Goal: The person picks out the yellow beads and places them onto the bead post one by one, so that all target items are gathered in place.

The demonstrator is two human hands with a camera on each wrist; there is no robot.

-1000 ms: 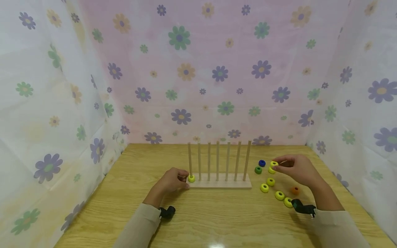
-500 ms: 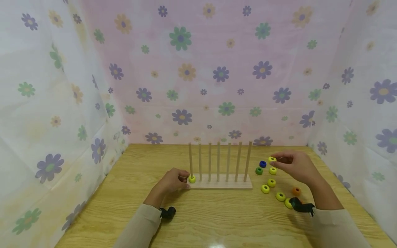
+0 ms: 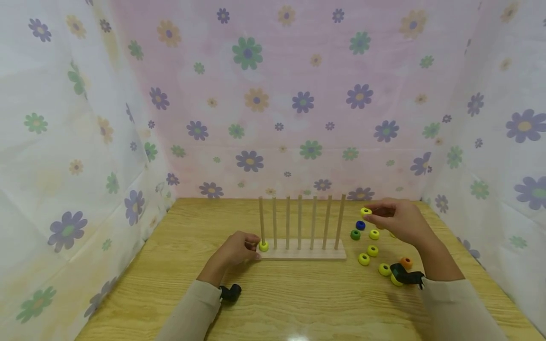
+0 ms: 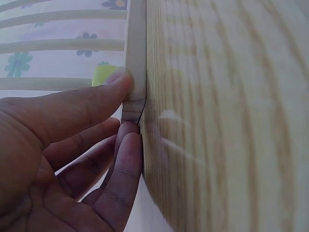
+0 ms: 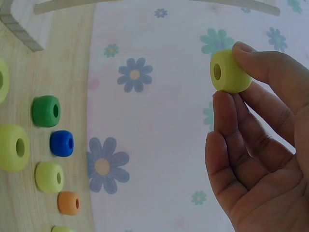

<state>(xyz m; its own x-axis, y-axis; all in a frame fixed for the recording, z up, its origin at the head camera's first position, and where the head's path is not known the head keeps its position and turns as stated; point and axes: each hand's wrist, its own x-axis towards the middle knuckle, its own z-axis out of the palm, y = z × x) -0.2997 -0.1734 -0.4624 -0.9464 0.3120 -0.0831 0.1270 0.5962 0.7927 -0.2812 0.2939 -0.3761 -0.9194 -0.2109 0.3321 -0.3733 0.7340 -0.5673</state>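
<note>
A wooden peg stand (image 3: 303, 254) with a row of upright dowels stands mid-table. My left hand (image 3: 236, 248) grips the left end of its base, thumb on the edge and fingertips at the end face, as the left wrist view shows. Beside that thumb a yellow bead (image 3: 264, 246) sits at the foot of the leftmost dowel. Raised off the table to the right of the stand, my right hand (image 3: 400, 220) pinches another yellow bead (image 5: 237, 72) between thumb and fingertips. The hole of this bead is visible in the right wrist view.
Right of the stand lie a blue bead (image 3: 360, 225), a green bead (image 3: 355, 235), an orange bead (image 3: 406, 262) and several yellow beads, one yellow bead (image 3: 364, 259) near the stand's corner. Flowered cloth (image 3: 273, 118) walls the table's back and sides.
My right hand has lifted the pinched yellow bead off the group and carried it up and slightly left. The left hand and the stand have stayed in place.
</note>
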